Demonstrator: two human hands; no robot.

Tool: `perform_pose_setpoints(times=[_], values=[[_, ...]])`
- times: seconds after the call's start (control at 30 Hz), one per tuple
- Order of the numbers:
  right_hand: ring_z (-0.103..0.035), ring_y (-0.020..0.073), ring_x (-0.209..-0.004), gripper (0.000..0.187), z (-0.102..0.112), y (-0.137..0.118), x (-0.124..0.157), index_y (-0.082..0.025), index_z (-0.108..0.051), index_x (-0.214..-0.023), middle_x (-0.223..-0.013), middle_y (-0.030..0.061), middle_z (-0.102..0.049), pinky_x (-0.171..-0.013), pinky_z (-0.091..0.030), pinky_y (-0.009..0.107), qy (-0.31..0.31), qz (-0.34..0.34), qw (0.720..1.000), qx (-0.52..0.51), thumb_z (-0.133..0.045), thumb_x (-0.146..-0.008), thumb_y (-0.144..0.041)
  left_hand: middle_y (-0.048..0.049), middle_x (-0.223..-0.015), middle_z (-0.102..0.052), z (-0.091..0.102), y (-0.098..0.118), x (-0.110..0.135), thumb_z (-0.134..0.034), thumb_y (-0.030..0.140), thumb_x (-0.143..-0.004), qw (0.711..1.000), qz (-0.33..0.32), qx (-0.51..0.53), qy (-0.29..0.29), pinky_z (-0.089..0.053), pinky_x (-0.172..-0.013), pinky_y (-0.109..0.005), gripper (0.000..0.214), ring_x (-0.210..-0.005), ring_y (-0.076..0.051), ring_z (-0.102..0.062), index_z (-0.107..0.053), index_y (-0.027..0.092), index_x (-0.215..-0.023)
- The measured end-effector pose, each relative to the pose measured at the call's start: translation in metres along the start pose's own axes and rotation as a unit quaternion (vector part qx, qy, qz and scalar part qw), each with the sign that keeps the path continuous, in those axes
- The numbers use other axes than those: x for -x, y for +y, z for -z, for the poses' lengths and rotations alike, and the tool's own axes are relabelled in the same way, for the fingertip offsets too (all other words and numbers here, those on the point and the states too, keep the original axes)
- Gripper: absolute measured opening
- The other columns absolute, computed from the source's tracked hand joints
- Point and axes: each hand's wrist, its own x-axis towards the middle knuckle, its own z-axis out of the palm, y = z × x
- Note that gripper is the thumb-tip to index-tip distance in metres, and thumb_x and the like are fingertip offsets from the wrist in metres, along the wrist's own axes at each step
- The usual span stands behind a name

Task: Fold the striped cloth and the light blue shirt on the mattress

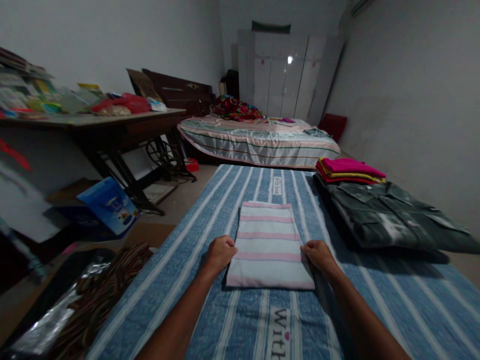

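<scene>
A folded cloth (268,245), white with pink stripes, lies flat in front of me on the blue striped bed cover (202,215). My left hand (221,251) is closed on its left edge, thumb and fingers pinched together. At the right edge my right hand (318,254) pinches the cloth in the same way, at about the same height. The cloth is a neat rectangle, its near edge toward me. Its layers underneath are hidden.
To the right lie folded dark green jackets (397,215) and a stack of pink, yellow and red cloths (350,170). A table with a sewing-machine base (150,120) stands at left. Beyond is another bed (258,142); a blue box (108,207) sits on the floor.
</scene>
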Motion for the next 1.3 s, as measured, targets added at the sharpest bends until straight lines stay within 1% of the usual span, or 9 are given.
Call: perform_pose_setpoints(times=[0.23,0.43,0.6,0.77,0.97,1.03,1.13,1.23,1.3], values=[[-0.039,0.0084,-0.026,0.033,0.002,-0.014,-0.006,-0.018,-0.047,-0.052,-0.037,-0.004,-0.045,-0.029,-0.024,0.019,-0.041,-0.052,0.996,-0.053,-0.051,-0.084,-0.026,0.0045,-0.043,-0.051,0.004,0.009,-0.005,-0.058,0.023,-0.069,0.999,0.001,0.046,-0.028,-0.029,-0.036,-0.018,0.011,-0.036,-0.01,-0.046,-0.051,0.017,-0.064],[-0.038,0.0045,-0.033,0.032,-0.007,-0.025,-0.026,-0.014,-0.052,-0.067,-0.047,-0.0091,-0.044,-0.034,-0.029,0.016,-0.058,-0.093,0.993,-0.054,-0.051,-0.095,-0.029,0.0044,-0.045,-0.05,0.001,0.02,-0.02,-0.057,0.022,-0.068,0.995,0.02,0.098,-0.013,-0.029,-0.037,-0.017,0.009,-0.037,-0.008,-0.044,-0.052,0.015,-0.066],[-0.048,0.0056,-0.048,0.026,-0.012,-0.027,-0.038,-0.012,-0.058,-0.087,-0.068,-0.004,-0.055,-0.045,-0.043,0.018,-0.064,-0.121,0.99,-0.043,-0.053,-0.096,-0.036,0.0055,-0.042,-0.046,-0.003,0.027,-0.03,-0.055,0.018,-0.066,0.991,0.035,0.127,-0.007,-0.025,-0.036,-0.018,0.005,-0.034,-0.006,-0.038,-0.051,0.015,-0.063],[-0.055,0.0082,-0.057,0.025,-0.012,-0.031,-0.043,-0.012,-0.059,-0.094,-0.078,-0.0008,-0.059,-0.052,-0.048,0.021,-0.067,-0.133,0.988,-0.032,-0.054,-0.095,-0.037,0.0052,-0.04,-0.045,-0.003,0.033,-0.037,-0.052,0.016,-0.065,0.989,0.052,0.14,-0.012,-0.02,-0.035,-0.018,0.008,-0.032,-0.006,-0.037,-0.048,0.016,-0.058],[-0.047,0.0054,-0.045,0.026,-0.013,-0.034,-0.041,-0.013,-0.058,-0.08,-0.063,-0.0056,-0.054,-0.044,-0.042,0.018,-0.045,-0.094,0.995,0.001,-0.055,-0.095,-0.034,0.0052,-0.04,-0.047,-0.003,0.036,-0.041,-0.055,0.016,-0.064,0.99,0.057,0.126,-0.006,-0.021,-0.036,-0.018,0.004,-0.03,-0.006,-0.034,-0.053,0.015,-0.061],[-0.041,0.0047,-0.039,0.026,-0.012,-0.034,-0.041,-0.013,-0.056,-0.072,-0.053,-0.0084,-0.048,-0.039,-0.035,0.016,-0.021,-0.066,0.998,0.012,-0.056,-0.093,-0.027,0.0052,-0.04,-0.047,-0.004,0.034,-0.043,-0.055,0.015,-0.063,0.992,0.05,0.118,0.007,-0.022,-0.036,-0.019,0.003,-0.031,-0.006,-0.035,-0.053,0.015,-0.06],[-0.039,0.0054,-0.033,0.028,-0.01,-0.034,-0.041,-0.015,-0.053,-0.057,-0.039,-0.0089,-0.041,-0.035,-0.028,0.017,0.012,-0.028,0.999,0.024,-0.055,-0.084,-0.009,0.0051,-0.039,-0.045,-0.008,0.029,-0.046,-0.054,0.014,-0.062,0.993,0.035,0.105,0.032,-0.022,-0.037,-0.019,0.003,-0.033,-0.007,-0.037,-0.054,0.016,-0.059],[-0.039,0.0069,-0.028,0.029,-0.008,-0.033,-0.041,-0.016,-0.052,-0.048,-0.033,-0.0067,-0.04,-0.032,-0.026,0.019,0.007,-0.019,0.999,0.028,-0.053,-0.075,-0.004,0.005,-0.038,-0.045,-0.011,0.025,-0.048,-0.054,0.015,-0.06,0.994,0.023,0.095,0.047,-0.022,-0.036,-0.019,0.002,-0.034,-0.009,-0.038,-0.054,0.016,-0.058],[-0.038,0.0071,-0.026,0.029,-0.007,-0.033,-0.042,-0.017,-0.051,-0.048,-0.032,-0.007,-0.04,-0.03,-0.025,0.019,-0.011,-0.025,0.999,0.027,-0.052,-0.076,-0.007,0.0044,-0.038,-0.045,-0.011,0.025,-0.049,-0.054,0.014,-0.058,0.995,0.018,0.091,0.046,-0.023,-0.036,-0.019,0.002,-0.034,-0.01,-0.039,-0.054,0.016,-0.057]])
